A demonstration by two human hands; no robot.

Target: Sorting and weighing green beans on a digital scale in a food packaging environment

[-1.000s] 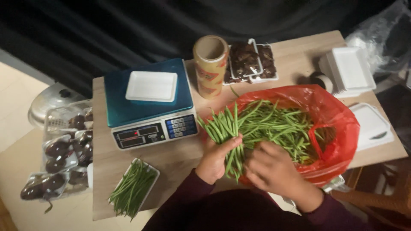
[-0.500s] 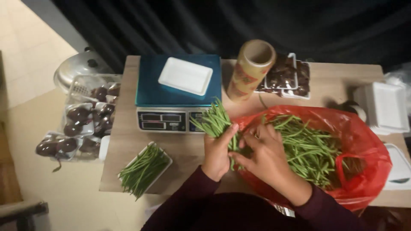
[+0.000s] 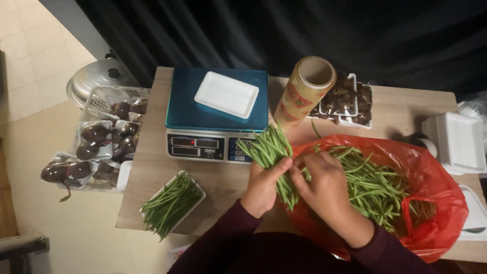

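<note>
1. The left hand (image 3: 264, 190) has its grip closed around a bundle of green beans (image 3: 271, 155), just in front of the scale (image 3: 217, 114), the bean tips fanning toward the scale's display.
2. The right hand (image 3: 324, 190) meets the same bundle from the other side, fingers pinched on the stalks.
3. A red plastic bag (image 3: 431, 193) lies open beside the scale, on the right-hand side, filled with loose green beans (image 3: 375, 185); both hands work at its near edge.
4. The scale has a teal platform with an empty white foam tray (image 3: 227, 94) resting on it.
5. A roll of cling film (image 3: 304, 91) stands upright just beside the scale, with wrapped trays of dark produce (image 3: 347, 101) behind the roll.
6. A foam tray filled with beans (image 3: 172, 203) sits on the table (image 3: 152, 177), in front of the scale's left corner.
7. Stacked white trays (image 3: 454, 142) sit at the table's far edge, beyond the bag.
8. Off the table, left of the scale, a basket and trays of wrapped aubergines (image 3: 96, 142) rest on the floor near a metal pot lid (image 3: 96, 76).
</note>
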